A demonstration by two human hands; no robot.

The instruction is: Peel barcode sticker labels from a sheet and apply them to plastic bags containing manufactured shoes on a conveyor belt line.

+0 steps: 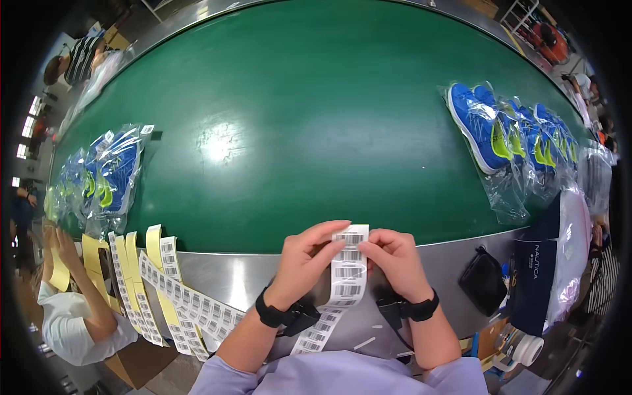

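White label strip [347, 270] sits pinched between my hands over the steel near edge of the worktop [237, 276]. My left hand [304, 260] grips its left side with thumb and fingers pressed on it; my right hand [393, 260] pinches the right side. The strip's tail hangs down toward my chest. More label strips [178, 296] lie draped over the near-left edge. On the green belt [296, 118], bagged blue shoes [507, 138] rest at the right edge and more bagged shoes [108, 174] at the left.
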